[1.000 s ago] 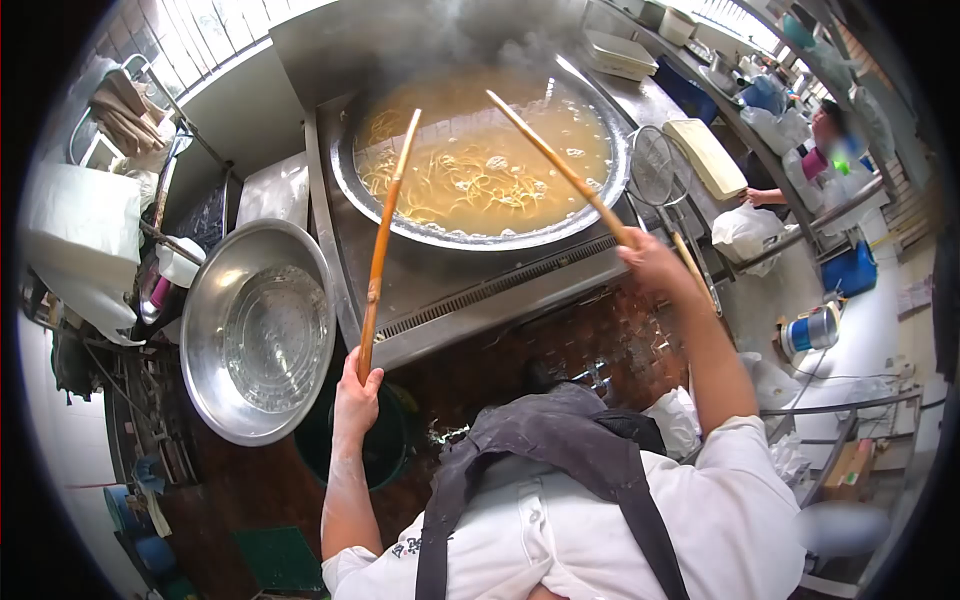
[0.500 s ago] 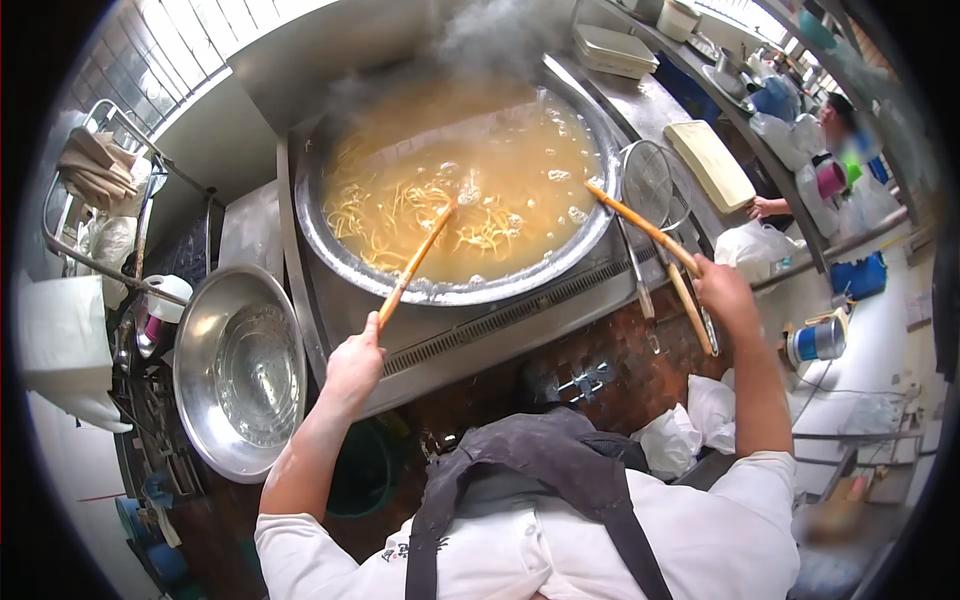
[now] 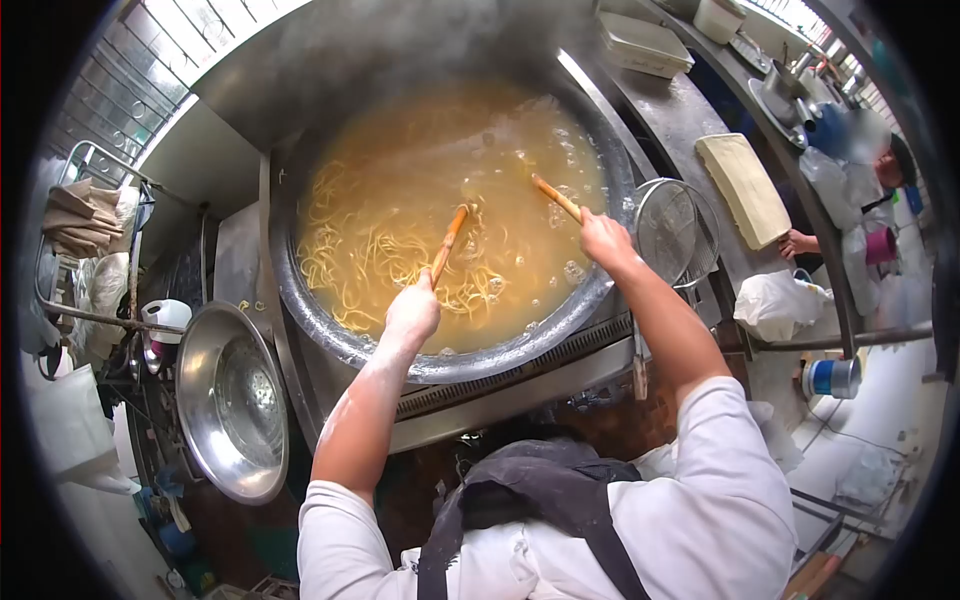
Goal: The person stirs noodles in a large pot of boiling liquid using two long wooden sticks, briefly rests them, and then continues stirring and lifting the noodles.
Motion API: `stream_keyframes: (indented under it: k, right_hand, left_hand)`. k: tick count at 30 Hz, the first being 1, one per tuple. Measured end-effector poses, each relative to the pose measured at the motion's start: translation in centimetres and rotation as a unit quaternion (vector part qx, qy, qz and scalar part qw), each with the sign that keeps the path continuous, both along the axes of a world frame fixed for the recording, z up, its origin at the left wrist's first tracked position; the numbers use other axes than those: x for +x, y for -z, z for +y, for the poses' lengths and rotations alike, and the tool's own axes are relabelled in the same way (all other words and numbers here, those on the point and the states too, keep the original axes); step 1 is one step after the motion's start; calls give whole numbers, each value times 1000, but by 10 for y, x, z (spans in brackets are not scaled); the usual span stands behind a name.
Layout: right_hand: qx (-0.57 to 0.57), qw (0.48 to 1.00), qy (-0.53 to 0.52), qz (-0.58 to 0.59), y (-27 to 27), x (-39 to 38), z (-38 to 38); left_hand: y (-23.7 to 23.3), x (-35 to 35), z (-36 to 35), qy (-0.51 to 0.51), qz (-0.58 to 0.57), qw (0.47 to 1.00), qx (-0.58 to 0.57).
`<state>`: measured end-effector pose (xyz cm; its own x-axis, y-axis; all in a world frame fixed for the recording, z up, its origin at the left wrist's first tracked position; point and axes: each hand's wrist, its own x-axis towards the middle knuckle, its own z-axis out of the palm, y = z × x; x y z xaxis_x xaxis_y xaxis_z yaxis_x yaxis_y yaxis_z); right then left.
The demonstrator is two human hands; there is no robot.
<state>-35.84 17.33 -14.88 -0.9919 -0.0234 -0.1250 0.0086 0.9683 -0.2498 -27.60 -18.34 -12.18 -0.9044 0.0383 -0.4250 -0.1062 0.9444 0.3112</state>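
My left hand [image 3: 413, 312] is closed around a wooden stick [image 3: 452, 240], its far end in the cloudy broth near the middle of a large round wok [image 3: 430, 372]. A second wooden stick [image 3: 556, 197] is gripped by my right hand [image 3: 606, 240], over the right part of the liquid; its tip is at or just under the surface. Yellow noodles [image 3: 390, 258] float mostly in the left and near part of the wok. Bubbles and steam show on the far and right sides. Both hands are above the liquid.
A wire strainer [image 3: 676, 235] lies at the wok's right edge. To the left stands a steel basin [image 3: 235, 400]. On the right counter are a pale rectangular block [image 3: 742, 190], a lidded box [image 3: 645, 45] and a white plastic bag [image 3: 780, 305]. Another person's hand [image 3: 797, 243] is beside the block.
Both hands have moved forward over the wok with their sticks. The right stick has shifted left from the rim into the broth area. My view has moved closer to the wok.
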Motion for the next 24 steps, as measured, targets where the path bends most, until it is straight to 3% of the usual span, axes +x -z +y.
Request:
stream_keyframes:
  k: [2, 6, 11, 19, 24]
  right_hand:
    - [1, 1000, -5, -3, 4, -30, -10]
    - [4, 1000, -25, 11, 10, -62, -12]
    - [40, 999, -2, -17, 12, -59, 2]
    - [85, 996, 3, -11, -56, 33, 55]
    - [135, 986, 51, -85, -83, 90, 91]
  left_hand:
    - [10, -24, 6, -29, 36, 999, -5]
    - [-19, -43, 3, -27, 2, 1000, 3]
    - [-8, -14, -3, 40, 26, 998, 30]
    - [-34, 66, -7, 78, -68, 992, 75]
    - [-34, 111, -27, 90, -85, 985, 122]
